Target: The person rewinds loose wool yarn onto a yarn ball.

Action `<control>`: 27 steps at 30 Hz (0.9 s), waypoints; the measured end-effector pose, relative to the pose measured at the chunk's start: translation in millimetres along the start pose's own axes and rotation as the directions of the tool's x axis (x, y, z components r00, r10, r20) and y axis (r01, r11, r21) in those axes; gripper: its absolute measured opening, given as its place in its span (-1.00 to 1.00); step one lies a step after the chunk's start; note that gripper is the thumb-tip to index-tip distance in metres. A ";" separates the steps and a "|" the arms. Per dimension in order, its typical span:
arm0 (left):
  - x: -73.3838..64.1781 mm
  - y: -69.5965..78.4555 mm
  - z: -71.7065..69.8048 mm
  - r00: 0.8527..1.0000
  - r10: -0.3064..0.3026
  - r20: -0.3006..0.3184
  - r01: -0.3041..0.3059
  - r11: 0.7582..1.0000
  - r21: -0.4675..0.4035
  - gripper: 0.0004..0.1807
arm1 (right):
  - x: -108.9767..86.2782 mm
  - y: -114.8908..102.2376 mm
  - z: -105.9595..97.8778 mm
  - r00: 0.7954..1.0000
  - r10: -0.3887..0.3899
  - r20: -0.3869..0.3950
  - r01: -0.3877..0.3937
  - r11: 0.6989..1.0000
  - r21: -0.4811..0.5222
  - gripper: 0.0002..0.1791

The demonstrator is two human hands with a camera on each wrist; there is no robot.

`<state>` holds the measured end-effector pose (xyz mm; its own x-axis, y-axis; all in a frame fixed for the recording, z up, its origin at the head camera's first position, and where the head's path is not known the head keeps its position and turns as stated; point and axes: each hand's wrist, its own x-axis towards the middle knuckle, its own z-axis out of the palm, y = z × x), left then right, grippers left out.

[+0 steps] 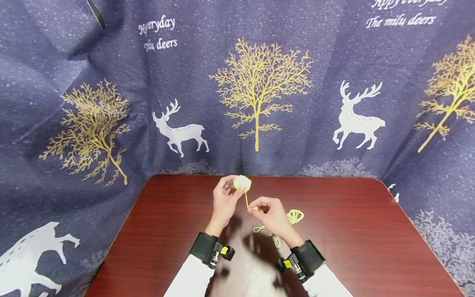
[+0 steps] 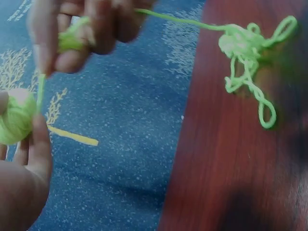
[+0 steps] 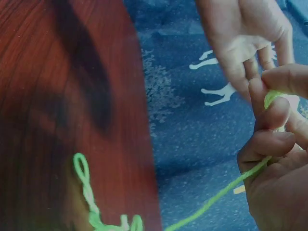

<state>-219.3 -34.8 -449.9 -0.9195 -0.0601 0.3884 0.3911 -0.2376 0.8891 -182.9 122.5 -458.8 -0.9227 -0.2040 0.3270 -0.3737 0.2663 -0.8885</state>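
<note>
My left hand (image 1: pixel 224 203) holds a small ball of yellow-green yarn (image 1: pixel 242 183) up in its fingers and thumb, above the far part of the table. From the ball a short taut strand (image 1: pixel 246 199) runs down to my right hand (image 1: pixel 272 214), which pinches it between thumb and fingertips. More yarn passes through the curled right fingers (image 3: pixel 269 144). It leaves them as a single strand (image 2: pixel 183 20) leading to a loose tangle of yarn (image 2: pixel 243 43) with twisted loops, lying on the table. In the right wrist view the ball is mostly hidden behind the fingers.
The reddish-brown wooden table (image 1: pixel 167 231) has rounded far corners. Behind it hangs a dark blue curtain (image 1: pixel 289 123) printed with deer and golden trees. Each wrist wears a black strap with a camera (image 1: pixel 227 252).
</note>
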 end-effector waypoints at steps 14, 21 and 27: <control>-11.9 19.2 -3.3 0.976 -0.020 0.215 -0.021 0.982 0.187 -0.58 | 7.0 -33.9 -25.7 0.999 -0.002 -0.040 0.006 0.996 0.090 -0.91; -18.1 2.2 -11.0 0.891 -0.062 0.449 -0.021 0.984 0.177 -0.56 | 17.4 -25.4 -45.3 0.994 0.008 -0.113 0.018 0.975 0.223 -0.79; -17.7 -1.7 -13.1 0.887 -0.089 0.453 0.082 0.996 0.036 -0.52 | 20.1 -23.6 -55.3 0.995 -0.031 -0.092 0.047 0.982 0.182 -0.80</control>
<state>-204.2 -46.1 -461.5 -0.8330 0.4069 0.3748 0.3155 -0.2071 0.9260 -197.8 164.2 -413.5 -0.9156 -0.1245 0.3824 -0.3934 0.0802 -0.9159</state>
